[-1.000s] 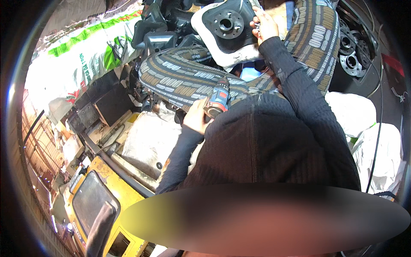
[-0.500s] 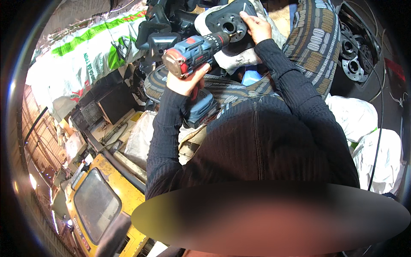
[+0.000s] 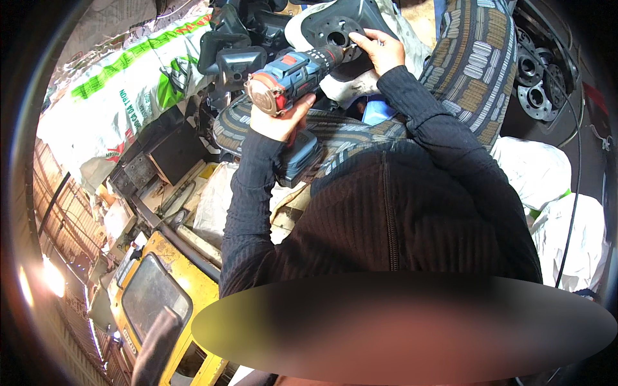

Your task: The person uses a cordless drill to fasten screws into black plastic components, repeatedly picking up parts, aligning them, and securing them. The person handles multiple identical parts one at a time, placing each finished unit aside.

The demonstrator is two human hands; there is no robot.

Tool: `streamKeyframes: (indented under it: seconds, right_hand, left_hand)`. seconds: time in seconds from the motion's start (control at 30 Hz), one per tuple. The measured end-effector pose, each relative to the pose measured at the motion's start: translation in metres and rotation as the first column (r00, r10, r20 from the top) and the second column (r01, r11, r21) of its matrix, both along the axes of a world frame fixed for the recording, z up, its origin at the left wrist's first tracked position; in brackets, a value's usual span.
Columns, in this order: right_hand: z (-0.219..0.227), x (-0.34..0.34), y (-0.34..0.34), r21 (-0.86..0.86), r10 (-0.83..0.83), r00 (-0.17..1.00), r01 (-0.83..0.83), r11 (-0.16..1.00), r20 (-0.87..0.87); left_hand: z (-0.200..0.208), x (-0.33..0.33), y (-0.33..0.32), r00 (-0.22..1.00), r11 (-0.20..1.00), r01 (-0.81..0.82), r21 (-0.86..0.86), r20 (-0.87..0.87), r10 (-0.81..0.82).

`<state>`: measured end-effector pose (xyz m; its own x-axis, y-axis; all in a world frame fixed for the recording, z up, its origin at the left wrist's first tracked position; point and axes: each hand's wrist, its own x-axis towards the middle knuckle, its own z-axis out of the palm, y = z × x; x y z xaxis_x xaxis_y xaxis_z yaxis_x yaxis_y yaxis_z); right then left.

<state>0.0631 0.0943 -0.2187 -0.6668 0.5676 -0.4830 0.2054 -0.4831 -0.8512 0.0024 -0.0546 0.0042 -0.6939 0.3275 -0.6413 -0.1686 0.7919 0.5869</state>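
A blue and red cordless drill [image 3: 293,74] is in my left hand [image 3: 278,122], whose fingers wrap round its grip. Its chuck reaches the round drilled flange of a black moulded part [image 3: 315,26], which has a large central hole. My right hand [image 3: 385,56] is at the flange's right side, thumb and fingers pinched close to the drill's tip. What sits between those fingertips is too small to make out. The black part rests on a whitish padded piece [image 3: 347,90] above my patterned trouser legs [image 3: 463,77].
Several black moulded parts [image 3: 238,64] are heaped beyond the drill. On the right, a dark bin [image 3: 566,51] holds round metal discs [image 3: 534,100]. White sacks [image 3: 531,170] lie below it, with a cable hanging across. A large white-green sack [image 3: 122,96] and a yellow machine [image 3: 206,286] stand left.
My right hand has shifted from the black part's upper edge down to the flange, its fingers now pinched near the drill tip. The drill stays at the flange, moved only slightly.
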Motion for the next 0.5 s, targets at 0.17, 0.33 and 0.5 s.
streamKeyframes:
  seconds: [0.17, 0.33, 0.5]
  right_hand:
    - [0.0, 0.001, -0.002, 0.004, 0.016, 1.0, -0.016, 1.0, 0.014]
    - [-0.003, 0.001, -0.002, 0.044, 0.048, 0.998, -0.049, 0.998, 0.03]
    - [0.0, 0.0, -0.001, 0.049, 0.04, 0.998, -0.042, 0.998, 0.047]
  left_hand:
    - [-0.002, 0.0, 0.0, 1.0, 1.0, 0.022, 0.012, -0.002, -0.022]
    - [-0.004, -0.009, 0.006, 0.86, 0.907, 0.414, -0.082, -0.291, -0.419]
    - [0.005, -0.024, 0.019, 0.836, 0.87, 0.487, -0.071, -0.249, -0.488]
